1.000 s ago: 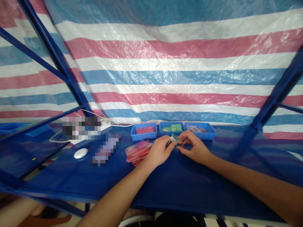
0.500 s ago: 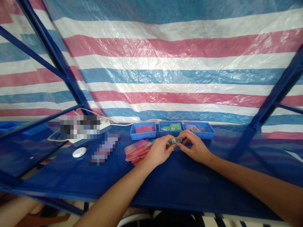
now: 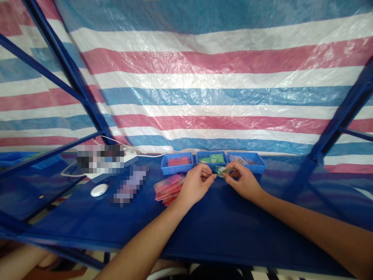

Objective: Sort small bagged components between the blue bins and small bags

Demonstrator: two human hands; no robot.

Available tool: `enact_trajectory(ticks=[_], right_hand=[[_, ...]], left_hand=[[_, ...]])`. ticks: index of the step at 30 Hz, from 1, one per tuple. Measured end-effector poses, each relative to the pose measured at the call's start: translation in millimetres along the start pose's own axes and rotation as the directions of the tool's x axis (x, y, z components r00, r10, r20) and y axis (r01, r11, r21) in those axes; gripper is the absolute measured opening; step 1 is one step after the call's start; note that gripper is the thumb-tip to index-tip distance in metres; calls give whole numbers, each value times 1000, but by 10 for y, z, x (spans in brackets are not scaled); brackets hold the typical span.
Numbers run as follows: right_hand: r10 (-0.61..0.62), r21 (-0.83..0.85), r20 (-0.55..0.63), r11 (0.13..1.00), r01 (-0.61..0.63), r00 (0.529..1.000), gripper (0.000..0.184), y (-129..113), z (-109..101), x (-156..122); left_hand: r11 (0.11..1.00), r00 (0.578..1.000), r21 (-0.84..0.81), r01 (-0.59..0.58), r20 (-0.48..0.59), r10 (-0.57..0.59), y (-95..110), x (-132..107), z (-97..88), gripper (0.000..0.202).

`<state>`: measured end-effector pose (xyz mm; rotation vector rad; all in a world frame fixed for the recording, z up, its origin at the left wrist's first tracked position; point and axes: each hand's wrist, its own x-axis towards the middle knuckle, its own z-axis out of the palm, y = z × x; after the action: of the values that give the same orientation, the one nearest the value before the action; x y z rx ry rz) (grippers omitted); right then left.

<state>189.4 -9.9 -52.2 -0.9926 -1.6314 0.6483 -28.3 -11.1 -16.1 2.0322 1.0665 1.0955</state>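
My right hand (image 3: 243, 181) pinches a small green packet (image 3: 221, 170) just above the blue table (image 3: 221, 225), in front of the middle blue tray (image 3: 211, 158). My left hand (image 3: 196, 184) is beside it, fingers pinched together close to the packet's left end; whether it grips something thin there I cannot make out. A stack of pink packets (image 3: 169, 186) lies just left of my left hand. The left tray (image 3: 176, 162) holds pink packets, the middle one green packets, the right tray (image 3: 246, 160) pale ones.
A white mouse-like object (image 3: 99, 189) and two blurred-out items lie at the table's left, with a white cable behind. Blue metal frame bars (image 3: 72, 77) rise left and right. A striped tarpaulin (image 3: 215, 85) hangs behind the trays.
My hands have drawn slightly apart; the green packet now stays with my right hand, a little right of where both hands held it.
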Motion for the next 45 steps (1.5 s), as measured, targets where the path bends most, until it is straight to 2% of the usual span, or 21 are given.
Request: enact_trajectory(ticks=[2, 4, 7, 10, 13, 15, 20, 25, 30, 33, 37, 45], right_hand=[[-24, 0, 18, 1000, 24, 1000, 21, -4, -7, 0], [-66, 17, 104, 998, 64, 992, 22, -26, -9, -8], [-125, 63, 231, 992, 114, 965, 27, -71, -6, -22], [-162, 52, 198, 987, 154, 967, 24, -98, -10, -16], [-195, 12, 120, 981, 195, 973, 20, -107, -27, 6], [-201, 10, 112, 980, 201, 973, 20, -111, -37, 18], [-138, 114, 195, 987, 118, 971, 24, -101, -38, 23], [-53, 142, 181, 990, 27, 982, 21, -24, -27, 14], [23, 277, 200, 958, -79, 980, 28, 37, 14, -9], [21, 340, 182, 937, -83, 983, 36, 24, 40, -16], [9, 330, 192, 941, -73, 981, 46, 8, 38, -16], [18, 253, 264, 964, -87, 964, 36, 32, -3, -24]], left_hand=[[1000, 997, -6, -25, 72, 26, 22, -18, 5, 29], [998, 991, -32, -55, 116, 59, 35, -31, 14, 38], [997, 991, -19, -80, 110, 82, 27, -26, 12, 40], [997, 991, -15, -73, 115, 74, -4, 1, -4, 27], [994, 991, -107, -37, 120, 50, -37, 21, -2, 26], [986, 993, -169, -17, 111, 36, -60, 26, 11, 26], [973, 993, -230, 31, 116, -4, -131, 27, 43, 27], [978, 995, -204, 35, 97, -15, -161, 20, 53, 30], [988, 996, -152, 7, 86, 6, -153, 10, 66, 34], [987, 997, -162, -4, 80, 17, -151, 6, 81, 38], [986, 997, -169, -10, 79, 24, -99, -3, 82, 38], [993, 998, -120, -19, 54, 25, 40, -31, 53, 35]])
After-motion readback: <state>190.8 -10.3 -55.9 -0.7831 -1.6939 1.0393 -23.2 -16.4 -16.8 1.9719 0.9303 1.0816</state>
